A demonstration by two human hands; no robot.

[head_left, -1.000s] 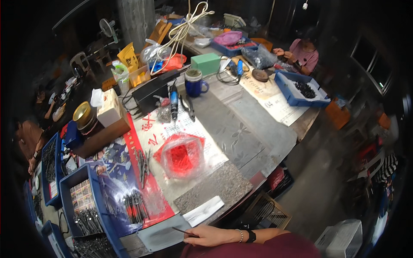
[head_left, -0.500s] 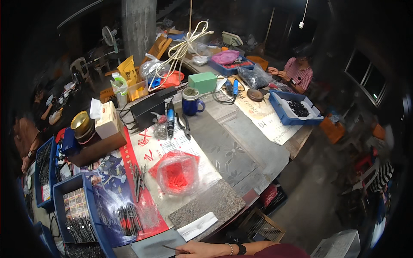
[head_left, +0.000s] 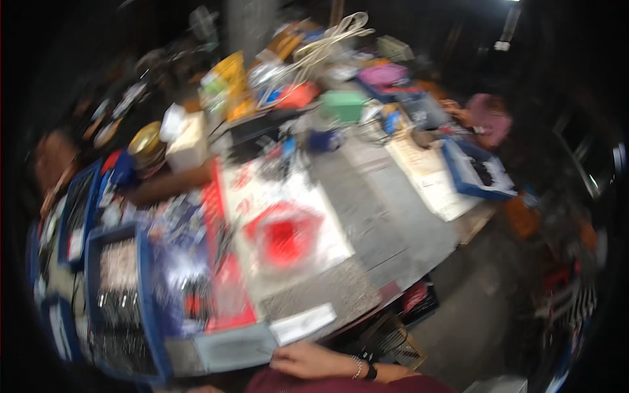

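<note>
Panel (head_left: 234, 348), blue-grey and four-sided, lies flat along the near edge of the bench (head_left: 409, 226), its long axis running left to right and rising slightly on the right. Dull, plain face, edges softened by blur. Just to its right, that narrow white strip (head_left: 303, 324) slants up rightward. And your right hand (head_left: 308, 360) comes in at the panel's right end, pointing left, fingers bunched; I can't tell whether they clamp anything or touch the panel. Your left hand (head_left: 206, 390) shows just a sliver below, its grip impossible to tell.
</note>
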